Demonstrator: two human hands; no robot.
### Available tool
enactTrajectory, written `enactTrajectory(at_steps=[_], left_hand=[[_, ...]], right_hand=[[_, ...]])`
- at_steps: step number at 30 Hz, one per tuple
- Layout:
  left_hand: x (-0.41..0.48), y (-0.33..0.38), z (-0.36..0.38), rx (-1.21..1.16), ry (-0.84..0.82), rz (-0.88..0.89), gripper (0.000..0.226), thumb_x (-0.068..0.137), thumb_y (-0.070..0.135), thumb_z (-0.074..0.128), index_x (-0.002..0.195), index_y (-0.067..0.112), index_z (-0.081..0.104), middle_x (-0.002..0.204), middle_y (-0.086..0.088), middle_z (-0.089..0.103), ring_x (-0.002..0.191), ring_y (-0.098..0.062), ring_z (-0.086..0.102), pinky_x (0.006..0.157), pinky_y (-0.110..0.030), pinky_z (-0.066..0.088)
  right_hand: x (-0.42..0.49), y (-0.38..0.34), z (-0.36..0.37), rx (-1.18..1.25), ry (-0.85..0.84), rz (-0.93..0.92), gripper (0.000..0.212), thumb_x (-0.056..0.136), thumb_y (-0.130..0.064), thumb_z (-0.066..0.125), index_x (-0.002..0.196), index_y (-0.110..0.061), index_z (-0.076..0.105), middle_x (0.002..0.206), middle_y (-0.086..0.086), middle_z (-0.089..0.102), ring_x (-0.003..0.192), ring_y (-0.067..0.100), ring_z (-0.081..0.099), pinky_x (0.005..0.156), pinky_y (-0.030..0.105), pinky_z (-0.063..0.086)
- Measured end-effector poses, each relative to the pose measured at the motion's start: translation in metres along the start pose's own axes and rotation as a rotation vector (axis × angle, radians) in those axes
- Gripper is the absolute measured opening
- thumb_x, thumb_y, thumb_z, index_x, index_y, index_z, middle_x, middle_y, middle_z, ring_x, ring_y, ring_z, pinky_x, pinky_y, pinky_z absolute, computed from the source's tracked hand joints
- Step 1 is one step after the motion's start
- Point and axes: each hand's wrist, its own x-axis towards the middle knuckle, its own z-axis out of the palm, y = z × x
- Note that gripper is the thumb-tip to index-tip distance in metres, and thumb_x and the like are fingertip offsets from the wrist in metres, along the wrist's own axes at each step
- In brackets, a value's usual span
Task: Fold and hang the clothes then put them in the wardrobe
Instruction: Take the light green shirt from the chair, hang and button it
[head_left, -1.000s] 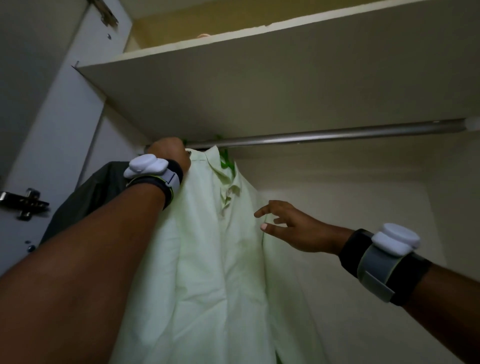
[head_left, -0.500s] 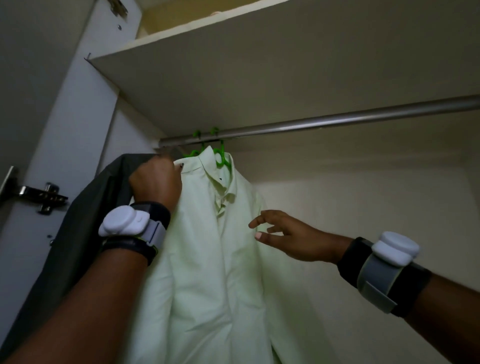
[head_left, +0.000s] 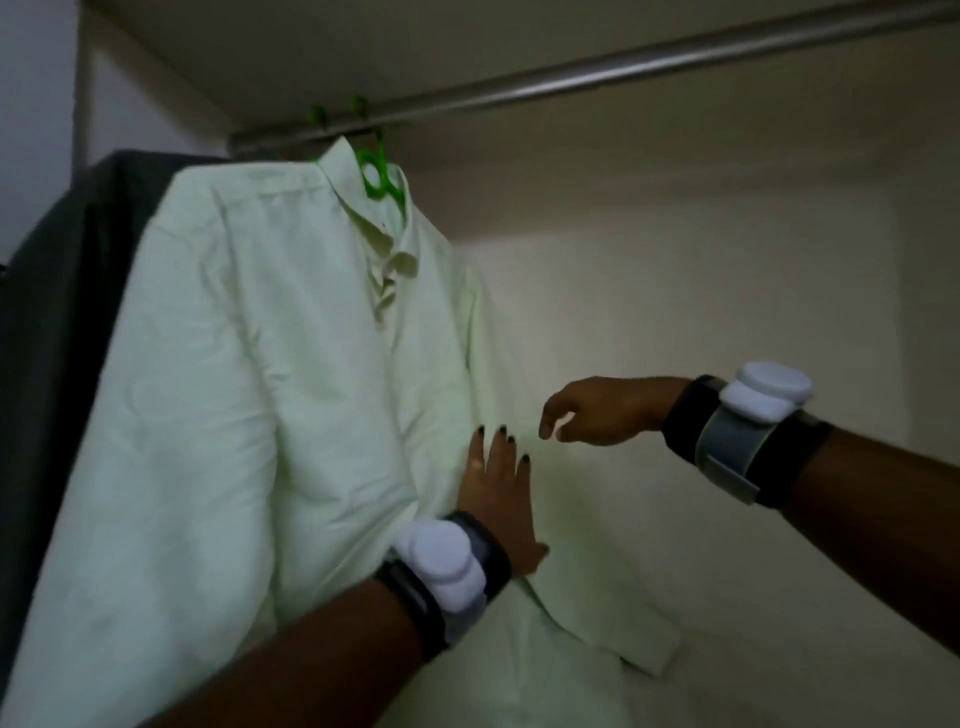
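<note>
A pale green shirt (head_left: 249, 374) hangs from a bright green hanger (head_left: 378, 175) on the metal wardrobe rail (head_left: 597, 78). My left hand (head_left: 498, 488) lies flat with straight fingers against the shirt's front, low on the placket. My right hand (head_left: 597, 410) hovers just right of the shirt with loosely curled fingers, holding nothing. A second green hook (head_left: 318, 115) sits on the rail to the left, bearing a dark grey garment (head_left: 62, 291) behind the shirt.
The wardrobe's cream back wall (head_left: 727, 260) fills the right side. The underside of a shelf (head_left: 363, 41) runs just above the rail. The wardrobe's left side panel (head_left: 36, 88) stands beside the dark garment.
My left hand let go of the shirt's shoulder by the collar and dropped down to press flat on its front. My right hand sank lower. The view tilted downward.
</note>
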Motion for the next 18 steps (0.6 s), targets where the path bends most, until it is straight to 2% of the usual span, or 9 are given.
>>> enactTrajectory(at_steps=[3, 4, 6, 8, 10, 12, 14, 16, 18], left_hand=[[0.002, 0.035, 0.080, -0.101, -0.046, 0.163, 0.089, 0.085, 0.078, 0.029, 0.155, 0.027, 0.008, 0.161, -0.012, -0.010, 0.146, -0.036, -0.019, 0.108, -0.060, -0.024], [0.004, 0.040, 0.107, -0.133, -0.025, 0.217, 0.083, 0.085, 0.079, 0.029, 0.153, 0.033, 0.020, 0.162, -0.008, -0.002, 0.147, -0.037, -0.013, 0.107, -0.060, -0.025], [0.004, 0.036, 0.147, -0.163, -0.074, 0.262, 0.072, 0.080, 0.081, 0.037, 0.135, 0.037, 0.053, 0.156, -0.006, 0.030, 0.146, -0.039, 0.018, 0.111, -0.061, -0.016], [0.005, 0.024, 0.192, -0.161, 0.020, 0.267, 0.063, 0.080, 0.078, 0.045, 0.119, 0.034, 0.067, 0.148, -0.006, 0.045, 0.142, -0.037, 0.028, 0.114, -0.064, -0.001], [0.012, 0.005, 0.230, -0.154, 0.086, 0.185, 0.061, 0.079, 0.074, 0.049, 0.119, 0.032, 0.067, 0.147, -0.007, 0.045, 0.146, -0.035, 0.017, 0.112, -0.066, 0.009], [0.014, -0.013, 0.251, -0.141, 0.127, 0.135, 0.066, 0.074, 0.072, 0.052, 0.126, 0.031, 0.059, 0.151, -0.009, 0.039, 0.146, -0.037, 0.013, 0.111, -0.067, 0.010], [0.011, -0.022, 0.261, -0.161, 0.111, 0.117, 0.074, 0.072, 0.071, 0.048, 0.133, 0.029, 0.046, 0.158, -0.011, 0.022, 0.140, -0.041, 0.026, 0.111, -0.069, 0.007], [0.006, -0.021, 0.263, -0.181, 0.125, 0.107, 0.070, 0.077, 0.070, 0.040, 0.131, 0.026, 0.050, 0.158, -0.015, 0.020, 0.135, -0.044, 0.032, 0.109, -0.072, 0.004], [0.007, -0.008, 0.260, -0.162, 0.130, 0.151, 0.062, 0.091, 0.066, 0.022, 0.133, 0.029, 0.048, 0.161, -0.015, 0.010, 0.144, -0.044, 0.013, 0.108, -0.072, 0.002]], right_hand=[[-0.012, 0.019, 0.012, 0.020, -0.053, 0.054, 0.029, 0.100, -0.022, 0.048, 0.127, -0.021, 0.061, 0.134, 0.002, 0.051, 0.109, 0.014, 0.048, 0.090, 0.023, 0.035], [-0.015, 0.027, 0.016, 0.025, -0.061, 0.067, 0.029, 0.100, -0.024, 0.049, 0.127, -0.021, 0.061, 0.135, 0.002, 0.051, 0.111, 0.014, 0.048, 0.092, 0.023, 0.036], [-0.020, 0.040, 0.024, 0.029, -0.069, 0.079, 0.029, 0.100, -0.027, 0.050, 0.127, -0.022, 0.061, 0.136, 0.000, 0.051, 0.121, 0.016, 0.048, 0.097, 0.024, 0.036], [-0.025, 0.050, 0.032, 0.048, -0.076, 0.090, 0.029, 0.099, -0.033, 0.051, 0.126, -0.025, 0.061, 0.136, -0.002, 0.051, 0.125, 0.015, 0.047, 0.101, 0.025, 0.035], [-0.027, 0.061, 0.042, 0.079, -0.089, 0.094, 0.029, 0.098, -0.038, 0.053, 0.123, -0.028, 0.062, 0.136, -0.003, 0.051, 0.125, 0.014, 0.047, 0.105, 0.027, 0.036], [-0.027, 0.069, 0.053, 0.103, -0.113, 0.100, 0.028, 0.097, -0.040, 0.054, 0.122, -0.029, 0.062, 0.134, -0.004, 0.053, 0.124, 0.013, 0.048, 0.106, 0.029, 0.037], [-0.027, 0.074, 0.065, 0.119, -0.140, 0.113, 0.028, 0.097, -0.040, 0.054, 0.121, -0.029, 0.063, 0.132, -0.005, 0.054, 0.123, 0.013, 0.049, 0.106, 0.030, 0.038], [-0.026, 0.076, 0.081, 0.120, -0.171, 0.116, 0.029, 0.097, -0.039, 0.054, 0.122, -0.027, 0.063, 0.131, -0.004, 0.055, 0.123, 0.014, 0.049, 0.106, 0.029, 0.038], [-0.028, 0.075, 0.101, 0.118, -0.229, 0.126, 0.031, 0.098, -0.039, 0.053, 0.124, -0.025, 0.062, 0.134, -0.001, 0.054, 0.125, 0.016, 0.049, 0.107, 0.030, 0.037]])
